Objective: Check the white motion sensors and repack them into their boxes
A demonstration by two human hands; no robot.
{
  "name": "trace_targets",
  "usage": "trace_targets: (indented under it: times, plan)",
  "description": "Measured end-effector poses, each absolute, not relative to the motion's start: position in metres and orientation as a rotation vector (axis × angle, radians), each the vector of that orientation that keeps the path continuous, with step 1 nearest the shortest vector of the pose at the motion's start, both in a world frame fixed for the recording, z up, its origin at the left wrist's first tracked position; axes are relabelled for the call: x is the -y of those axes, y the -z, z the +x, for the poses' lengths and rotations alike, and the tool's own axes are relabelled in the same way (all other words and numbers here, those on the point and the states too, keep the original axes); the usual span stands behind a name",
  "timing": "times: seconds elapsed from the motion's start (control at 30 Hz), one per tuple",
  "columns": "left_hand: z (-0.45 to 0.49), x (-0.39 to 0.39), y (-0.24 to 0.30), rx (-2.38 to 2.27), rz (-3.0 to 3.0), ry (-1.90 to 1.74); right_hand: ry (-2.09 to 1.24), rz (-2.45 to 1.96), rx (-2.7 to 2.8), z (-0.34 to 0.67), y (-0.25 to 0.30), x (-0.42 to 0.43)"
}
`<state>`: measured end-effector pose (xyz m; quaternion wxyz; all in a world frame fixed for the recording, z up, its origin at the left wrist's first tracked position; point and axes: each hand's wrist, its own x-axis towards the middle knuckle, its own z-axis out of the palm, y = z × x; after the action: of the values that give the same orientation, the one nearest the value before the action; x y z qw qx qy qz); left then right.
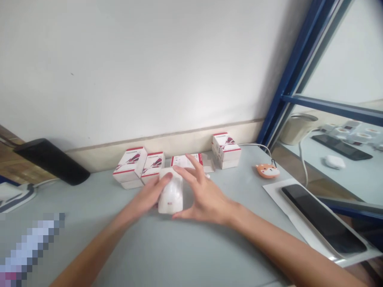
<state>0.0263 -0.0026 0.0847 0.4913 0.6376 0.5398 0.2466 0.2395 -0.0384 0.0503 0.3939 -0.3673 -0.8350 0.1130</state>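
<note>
A glossy white rounded object [171, 193] with a small red mark near its lower edge is held over the table between my hands; its exact kind is unclear. My left hand [152, 193] grips its left side, thumb lying across the top. Around the right side curves my right hand [206, 193], with its thumb at the bottom edge, a fingertip at the top edge and another finger stretched out beyond. Just behind are two white-and-red boxes [129, 167] side by side and a box lying flat with an open flap [187, 160], partly hidden by my fingers.
Another white-and-red box [226, 151] stands by the wall. To the right lie an orange animal-face case [267, 171] and a dark phone-like device [323, 217] on white paper. A black long object [52, 161] leans at left. A blue-framed glass panel [299, 59] borders the right.
</note>
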Motion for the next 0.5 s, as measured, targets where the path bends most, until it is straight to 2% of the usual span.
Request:
trace_targets:
  times: [0.2,0.33,0.5]
  plan:
    - [0.057,-0.026,-0.128,-1.11,2.072,-0.524,-0.07,-1.079,2.066,0.258,-0.047,0.02]
    - [0.068,-0.058,-0.115,-1.134,2.136,-0.854,0.027,-1.174,1.708,0.281,-0.057,0.006]
    - [0.075,-0.086,-0.086,-1.068,2.648,-0.361,-0.041,-1.277,1.43,0.293,-0.065,-0.002]
